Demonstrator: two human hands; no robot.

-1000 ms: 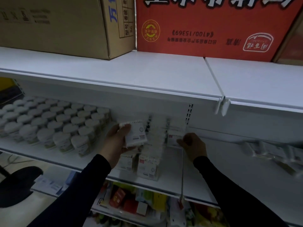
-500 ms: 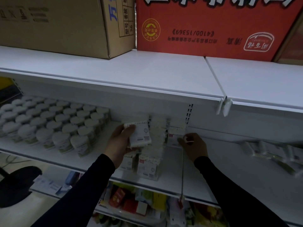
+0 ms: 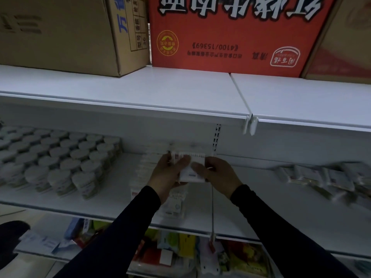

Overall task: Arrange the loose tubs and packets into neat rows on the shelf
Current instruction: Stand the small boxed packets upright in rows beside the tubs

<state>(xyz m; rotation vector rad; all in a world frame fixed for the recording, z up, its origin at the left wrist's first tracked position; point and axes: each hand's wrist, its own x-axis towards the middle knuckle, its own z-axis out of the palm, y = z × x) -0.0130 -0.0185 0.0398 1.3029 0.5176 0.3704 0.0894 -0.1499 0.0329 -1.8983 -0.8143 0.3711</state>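
Both hands meet over the middle shelf (image 3: 112,201). My left hand (image 3: 167,175) grips a white packet (image 3: 190,173) from its left side, and my right hand (image 3: 218,175) pinches the same packet from the right. Under my hands, more white packets (image 3: 174,205) stand in rows running toward the shelf back, partly hidden by my wrists. White-lidded tubs (image 3: 60,157) fill the left part of the shelf in tight rows. Loose packets (image 3: 325,179) lie flat in a blurred heap on the right part.
A brown carton (image 3: 60,33) and a red carton (image 3: 230,33) stand on the upper shelf (image 3: 160,91). A thin wire divider (image 3: 212,207) runs front to back beside the packet rows. Colourful goods (image 3: 180,253) fill the shelf below.
My left hand carried its packet right and my right hand moved left; both now hold one packet between them. The view has shifted slightly.
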